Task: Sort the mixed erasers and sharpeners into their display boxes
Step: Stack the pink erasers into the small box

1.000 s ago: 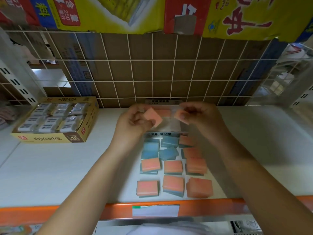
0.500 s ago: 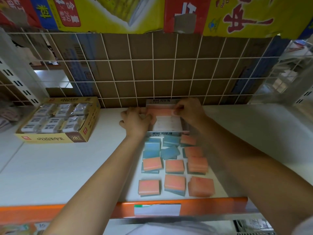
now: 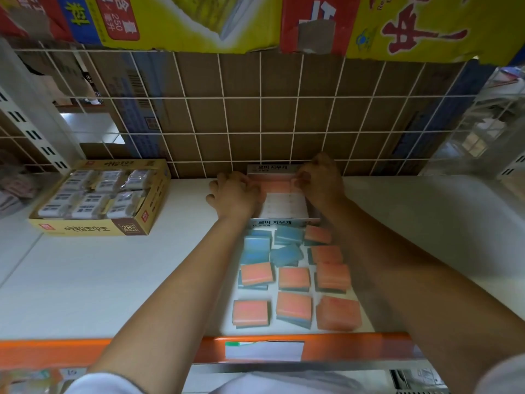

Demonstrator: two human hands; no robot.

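Both hands are sitting at the white display box that's pushed up against the wire grid at the back of the shelf. The left hand is resting on the box's left edge with its fingers curled inward toward the pink erasers lying in the back row of the box; the fingertips are touching that row, but I honestly can't tell if it's pinching one or just pressing on it. Same deal with the right hand — it's bunched at the back right corner of the box, fingers curled down onto the pink row, and the grip itself is hidden from this angle.

The front part of the box is showing bare white bottom. Just in front of it, a loose bunch of erasers is lying on the shelf between the two forearms — blue ones nearer the box, pink ones mostly toward the orange shelf edge, some stacked pink-on-blue.

Off to the left, well apart, a yellow box is holding wrapped white erasers in neat rows.
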